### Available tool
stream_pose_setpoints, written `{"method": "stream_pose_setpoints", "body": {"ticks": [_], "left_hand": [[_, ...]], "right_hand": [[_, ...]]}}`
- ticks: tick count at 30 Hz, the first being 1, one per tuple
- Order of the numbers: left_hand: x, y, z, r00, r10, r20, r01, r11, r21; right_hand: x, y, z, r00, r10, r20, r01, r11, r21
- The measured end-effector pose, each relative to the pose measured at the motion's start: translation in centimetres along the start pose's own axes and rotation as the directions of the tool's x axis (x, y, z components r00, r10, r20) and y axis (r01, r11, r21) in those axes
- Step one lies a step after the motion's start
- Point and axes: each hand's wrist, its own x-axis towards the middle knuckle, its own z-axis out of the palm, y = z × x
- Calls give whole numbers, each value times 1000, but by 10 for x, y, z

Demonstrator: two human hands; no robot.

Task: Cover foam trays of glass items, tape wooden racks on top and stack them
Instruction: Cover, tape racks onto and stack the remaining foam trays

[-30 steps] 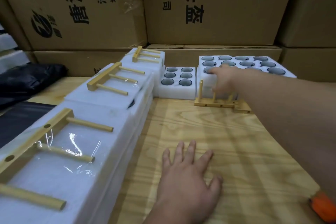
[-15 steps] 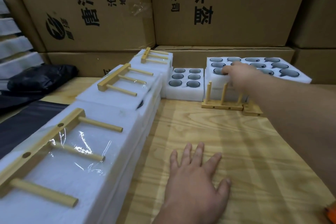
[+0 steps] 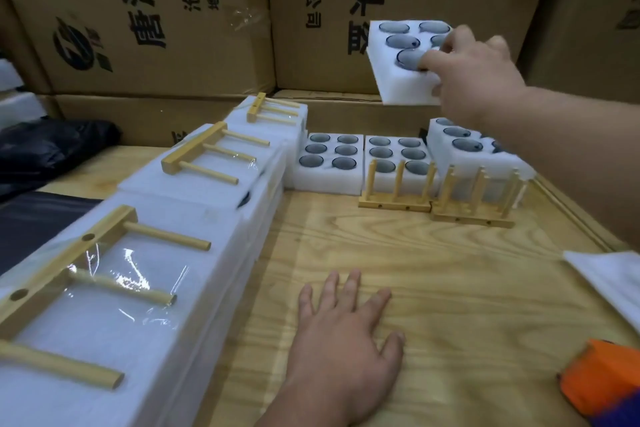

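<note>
My right hand [image 3: 474, 74] grips a white foam tray of glass items [image 3: 398, 80] and holds it tilted in the air above the back of the table. Below it two more open foam trays [image 3: 329, 180] [image 3: 391, 149] lie side by side, and a taller stack of trays [image 3: 460, 163] stands to their right. Two wooden racks [image 3: 396, 206] [image 3: 472, 218] stand upright in front of those trays. My left hand [image 3: 346, 333] rests flat on the wooden table, fingers spread, holding nothing.
A long row of covered foam trays with wooden racks taped on top [image 3: 145, 253] runs along the left. Cardboard boxes [image 3: 173, 10] wall off the back. A white foam sheet [image 3: 609, 277] and an orange tape dispenser [image 3: 602, 381] lie at the right; a black bag [image 3: 52, 149] is at the left.
My right hand has lifted one foam tray off the right stack and raised it, tilted. A second low tray now shows beneath. My left hand stayed flat.
</note>
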Motion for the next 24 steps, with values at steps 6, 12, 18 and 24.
{"method": "stream_pose_setpoints", "body": {"ticks": [6, 12, 18, 24], "left_hand": [[-1, 2, -3, 1000, 1, -6, -1, 1000, 25], [-3, 4, -5, 1000, -7, -1, 7, 1000, 26], [-3, 2, -8, 997, -61, -38, 61, 998, -21], [-1, 2, -7, 986, -150, -76, 148, 989, -21]], "right_hand": [[-60, -9, -75, 998, -57, 7, 57, 995, 79], [-180, -50, -130, 948, -168, 270, 143, 983, 112], [-280, -80, -140, 841, -175, 512, 91, 979, 184], [-322, -106, -108, 790, -268, 552, 57, 928, 369]]}}
